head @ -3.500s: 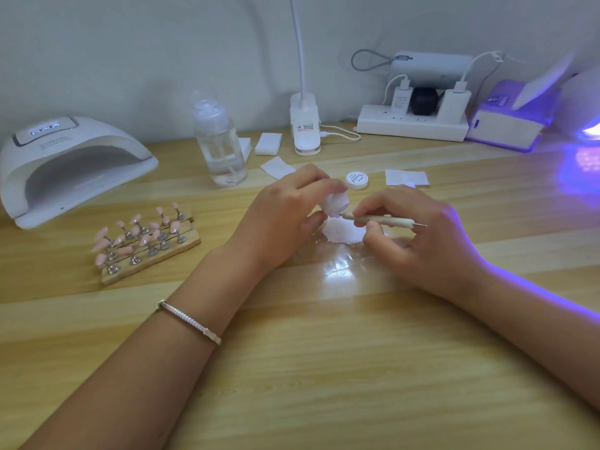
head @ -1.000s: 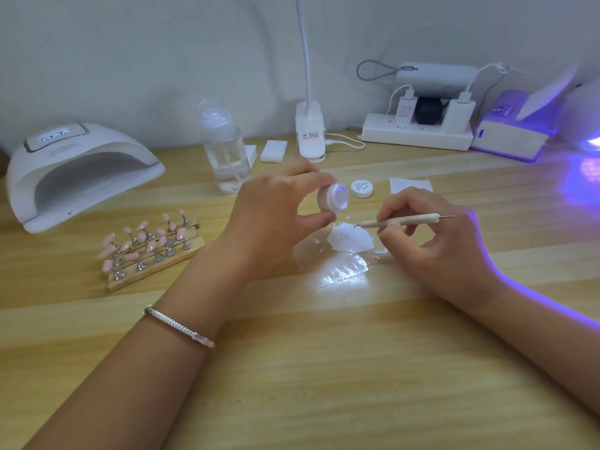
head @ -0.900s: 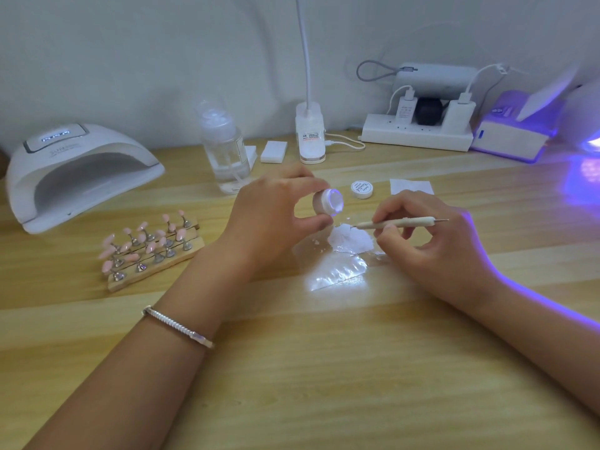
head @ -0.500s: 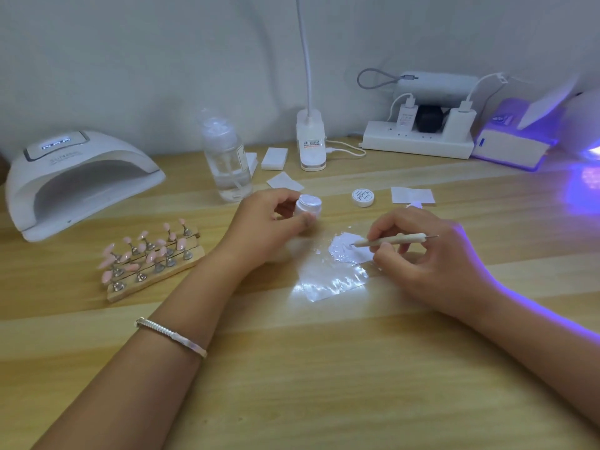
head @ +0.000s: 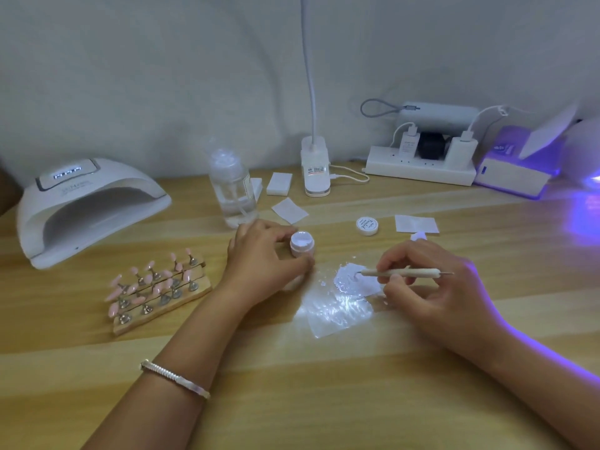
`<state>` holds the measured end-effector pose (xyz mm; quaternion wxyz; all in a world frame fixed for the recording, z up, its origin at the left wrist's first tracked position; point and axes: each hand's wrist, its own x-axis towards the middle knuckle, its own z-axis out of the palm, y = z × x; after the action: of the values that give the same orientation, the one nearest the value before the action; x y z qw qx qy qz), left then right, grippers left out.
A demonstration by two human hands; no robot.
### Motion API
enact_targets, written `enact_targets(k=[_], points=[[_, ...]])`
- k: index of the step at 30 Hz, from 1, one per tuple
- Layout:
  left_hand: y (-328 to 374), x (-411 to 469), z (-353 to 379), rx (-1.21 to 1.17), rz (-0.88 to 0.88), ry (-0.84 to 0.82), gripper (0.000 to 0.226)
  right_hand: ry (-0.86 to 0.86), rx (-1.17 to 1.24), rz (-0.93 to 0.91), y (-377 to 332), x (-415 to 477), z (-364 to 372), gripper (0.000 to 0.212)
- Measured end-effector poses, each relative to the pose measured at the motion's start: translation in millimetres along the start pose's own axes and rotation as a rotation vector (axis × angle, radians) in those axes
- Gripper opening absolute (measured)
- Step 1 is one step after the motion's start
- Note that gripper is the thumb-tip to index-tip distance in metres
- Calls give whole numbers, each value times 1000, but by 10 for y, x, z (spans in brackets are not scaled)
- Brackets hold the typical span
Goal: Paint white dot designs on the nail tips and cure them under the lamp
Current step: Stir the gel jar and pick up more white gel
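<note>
**Risks: open pot, overloaded stick, stray purple light**

The left hand [head: 264,259] has its fingers curled round the open pot [head: 302,244], which stands on the worktop [head: 324,401]. The right hand [head: 435,289] pinches the dotting stick [head: 406,272] pen-style. The stick's tip sits in the white paint [head: 352,280] on the plastic sheet [head: 337,306].

- The pot is small and lidless, and its lid [head: 367,225] sits apart at its 3 o'clock. A nudge on letting go could tip it.
- Too much paint on the tip would likely give a blob, not a dot.
- The second lamp [head: 516,172], at 2 o'clock, throws purple light over the worktop's right side. If the paint cures under light, it may skin over on the sheet.
- The right hand's heel is just beside the sheet and could drag it.

The nail tips [head: 159,287] are pink ovals on metal pegs in a wooden stand [head: 162,310]. They sit at 9 o'clock of the left hand, near the curing lamp [head: 87,203] at 10 o'clock. I can't make out any white dots, but they're too small to be sure.
</note>
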<state>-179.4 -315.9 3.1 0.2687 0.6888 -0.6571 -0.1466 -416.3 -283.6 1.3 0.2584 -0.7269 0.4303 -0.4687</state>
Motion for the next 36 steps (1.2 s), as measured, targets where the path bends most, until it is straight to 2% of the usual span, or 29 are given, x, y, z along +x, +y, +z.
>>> enact_targets(k=[3,5,7,12,15,18,20,29,32,36], points=[[135,2,-52,-92,52,24,74,-7,23,4,11,7,-6,13],[303,74,-55,-44,138,51,67,-7,17,-26,-7,19,-14,11],[491,242,-12,118,239,45,58,-13,3,-61,-29,30,-20,13],[871,726,161,392,306,-185,53,-34,-25,-79,-12,41,-48,11],[947,820,310,462,314,-245,42,-39,-38,-96,14,48,-49,12],[932,805,397,425,317,-205,29,-34,-7,-80,36,53,-45,11],[915,768,368,377,321,-169,28,-32,-1,-82,39,52,-39,11],[341,293,-393,-171,111,114,25,-25,15,-89,13,61,-47,13],[152,169,-458,-213,58,174,17,-17,13,-87,-2,53,-38,13],[109,127,-364,-164,96,106,23,-5,48,-69,-18,45,-37,13]])
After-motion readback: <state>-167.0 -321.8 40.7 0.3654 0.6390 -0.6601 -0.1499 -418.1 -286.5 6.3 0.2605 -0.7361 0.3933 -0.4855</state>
